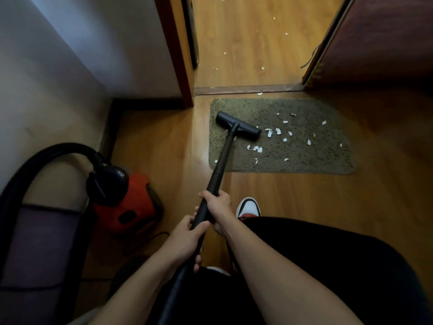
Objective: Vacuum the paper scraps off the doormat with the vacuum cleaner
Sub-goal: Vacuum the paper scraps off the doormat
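Wooden floor (293, 195): both hands (210, 221) grip wand (225, 151), nozzle (237, 125) on scrap-strewn doormat (316, 158)

Both bare forearms are reaching forward and down. The right hand (216, 208) is gripping the wand (223, 156) higher up, fingers curled around it; the left hand (187, 242) is gripping it just below, nearer the body.

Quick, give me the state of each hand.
Left hand: closed around the vacuum wand, nearer the body.
Right hand: closed around the wand, farther down it.
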Demonstrator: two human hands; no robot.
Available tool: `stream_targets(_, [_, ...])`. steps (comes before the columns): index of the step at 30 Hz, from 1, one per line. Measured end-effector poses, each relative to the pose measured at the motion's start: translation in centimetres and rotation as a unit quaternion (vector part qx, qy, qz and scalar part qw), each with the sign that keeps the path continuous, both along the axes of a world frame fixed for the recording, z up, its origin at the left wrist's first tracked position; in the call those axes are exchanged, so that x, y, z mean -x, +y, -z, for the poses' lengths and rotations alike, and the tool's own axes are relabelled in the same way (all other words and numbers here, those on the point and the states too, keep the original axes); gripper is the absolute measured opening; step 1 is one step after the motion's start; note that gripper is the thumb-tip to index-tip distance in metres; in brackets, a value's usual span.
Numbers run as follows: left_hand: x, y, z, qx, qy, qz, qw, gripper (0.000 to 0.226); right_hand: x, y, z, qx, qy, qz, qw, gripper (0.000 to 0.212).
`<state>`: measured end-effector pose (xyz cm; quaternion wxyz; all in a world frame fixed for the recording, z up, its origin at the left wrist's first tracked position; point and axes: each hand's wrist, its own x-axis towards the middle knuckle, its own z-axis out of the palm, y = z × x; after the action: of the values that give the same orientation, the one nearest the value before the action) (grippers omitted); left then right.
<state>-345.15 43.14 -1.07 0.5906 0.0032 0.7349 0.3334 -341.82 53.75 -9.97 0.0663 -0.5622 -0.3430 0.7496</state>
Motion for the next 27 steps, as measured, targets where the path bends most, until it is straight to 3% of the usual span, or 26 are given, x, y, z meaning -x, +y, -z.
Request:
stream_targets(16, [-0.6,-6.1,-3.0,0.018,-0.032,0.019,0.999,0.024,-1.2,-6.5,-2.2,0.022,-0.018,0.016,0.999,0.016])
stream_targets(23, [-2.0,-6.9,-2.8,0.002,0.0,0.014,1.0,0.016,-1.9,-7.1,-2.0,0.018,-0.011,0.013,1.0,0.013])
stream_targets(27, [-2.3,-8.4,-3.3,0.021,0.006,0.008,1.0,0.015,-2.0,-8.8,-2.6,0.037,0.009,0.013,0.999,0.025])
